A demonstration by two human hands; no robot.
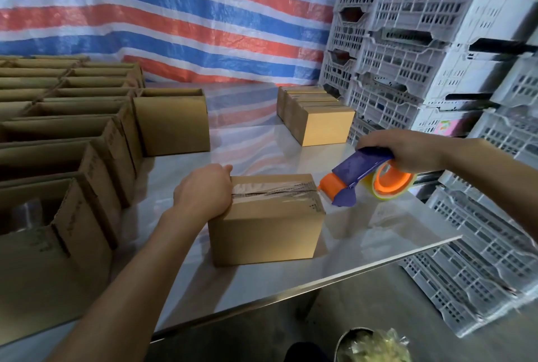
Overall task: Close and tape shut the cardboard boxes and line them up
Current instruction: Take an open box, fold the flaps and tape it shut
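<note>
One round bin with crumpled clear plastic in it sits nearest you, below the edge of the steel table. On the table in front of you stands a closed cardboard box with a strip of clear tape running along its top seam. Your left hand clasps the box's left end, fingers curled over the edge. Your right hand grips the handle of a purple and orange tape dispenser, whose orange nose hangs just beside the box's upper right edge; you cannot tell whether it touches. To your left, open boxes stand packed in rows, with one open box at the end nearest the middle. Farther back on the right, a short row of sealed boxes stands side by side next to stacked white plastic crates. A red, white and blue striped tarp hangs behind everything.
</note>
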